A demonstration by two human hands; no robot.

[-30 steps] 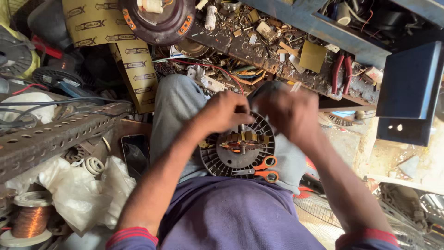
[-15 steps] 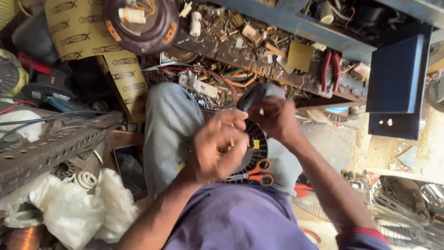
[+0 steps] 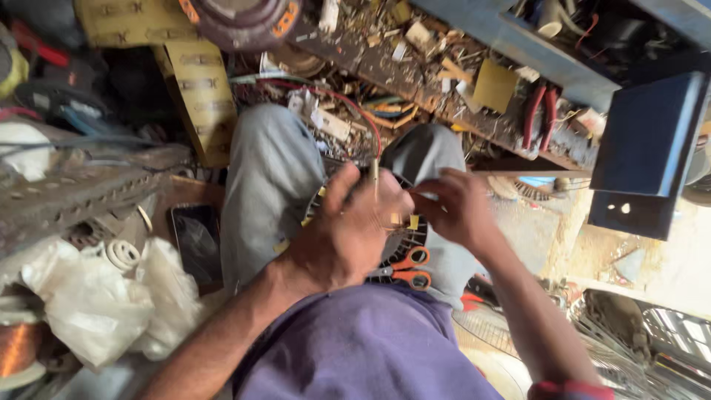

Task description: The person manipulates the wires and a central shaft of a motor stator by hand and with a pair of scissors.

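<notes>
Item: my left hand (image 3: pixel 348 237), at the centre of view, fingers curled shut around a thin metal tool (image 3: pixel 375 178) whose tip sticks up toward 12 o'clock.

Item: my right hand (image 3: pixel 455 211), just at 3 o'clock of the left, fingertips pinched together; motion blur hides whether anything sits between them, possibly a wire end.

Item: round black motor part (image 3: pixel 404 241), ribbed, resting on my lap beneath both hands, with small yellow sleeves on it.

Item: orange-handled scissors (image 3: pixel 407 268), lying on the motor part's edge at 5 o'clock of my left hand.

Item: dark phone (image 3: pixel 196 237), flat at 9 o'clock beside my knee.

Item: white plastic bags (image 3: pixel 96 296), heaped at 8 o'clock; a copper wire spool (image 3: pixel 15 348) sits beyond them at the frame edge.

Item: workbench shelf (image 3: pixel 444 104), at 12 to 1 o'clock, holding scraps, wire offcuts, a yellow card piece and red-handled pliers (image 3: pixel 541 115).

Item: blue metal box (image 3: pixel 652 155), at 2 o'clock, contents not visible.
</notes>
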